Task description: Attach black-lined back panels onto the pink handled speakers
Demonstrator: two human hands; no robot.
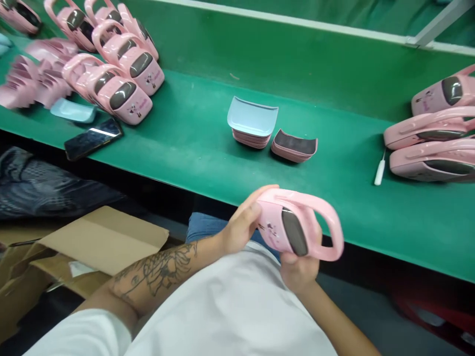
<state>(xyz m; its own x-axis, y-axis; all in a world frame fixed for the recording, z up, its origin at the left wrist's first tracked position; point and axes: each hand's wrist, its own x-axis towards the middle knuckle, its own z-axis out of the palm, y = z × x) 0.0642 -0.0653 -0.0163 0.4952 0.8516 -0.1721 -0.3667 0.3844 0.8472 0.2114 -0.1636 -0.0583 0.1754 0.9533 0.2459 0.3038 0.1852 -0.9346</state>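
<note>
A pink plastic casing with a loop handle (274,230) is held tilted between both hands, just off the bench's front edge. It has a dark glossy window and a small printed figure. My left hand (241,225) grips its left end, thumb on the printed face. Around the lower right side, by the handle, my right hand (300,269) is closed; some of its fingers are hidden behind the casing. Beyond the hands, a light blue curved tray-like piece (253,117) tops a stack of pink ones. Beside it lies a shorter stack of pink curved pieces with a dark inner face (295,143).
Several similar pink casings (126,94) stand at the back left, near loose pink parts (35,81). A phone (92,138) lies by the front edge. More casings (434,158) and a white-handled tool (379,172) are at the right. A cardboard box (106,237) sits below left.
</note>
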